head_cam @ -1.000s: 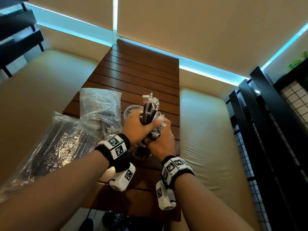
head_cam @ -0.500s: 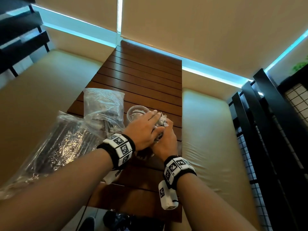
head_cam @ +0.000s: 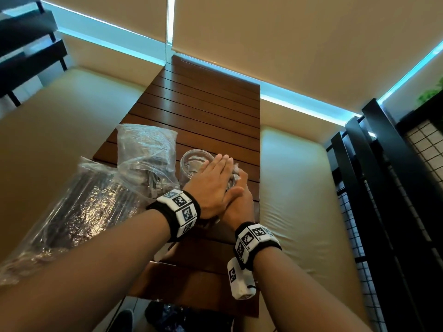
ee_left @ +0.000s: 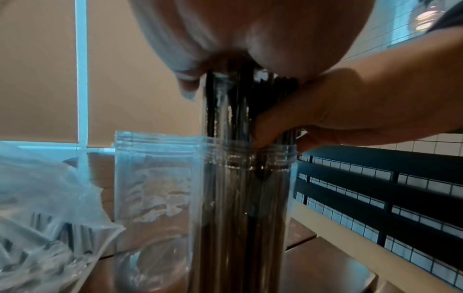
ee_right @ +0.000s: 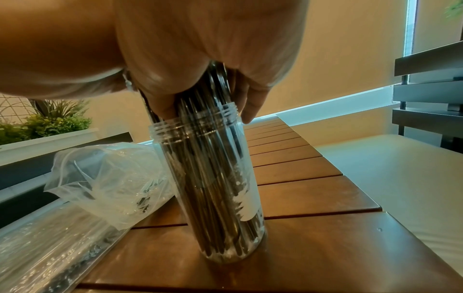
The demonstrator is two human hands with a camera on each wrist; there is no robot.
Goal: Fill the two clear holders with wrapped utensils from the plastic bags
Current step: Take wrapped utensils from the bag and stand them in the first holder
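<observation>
A bundle of dark wrapped utensils stands in a clear holder on the wooden table, tops sticking out above the threaded rim. My left hand lies flat on the bundle's top, fingers straight, palm pressing down. My right hand sits under it, and its fingers curl round the bundle just above the rim. A second clear holder stands empty right behind, beside the filled one. The filled holder is hidden under my hands in the head view.
Two clear plastic bags lie to the left: a small crumpled one touching the holders and a long one full of wrapped utensils, overhanging the table. Cream bench cushions flank the table. A black grid railing stands on the right.
The bundle has dropped from above the rim down into the holder. My left hand let go of it and flattened on top; the right hand kept its grip and came down with it.
</observation>
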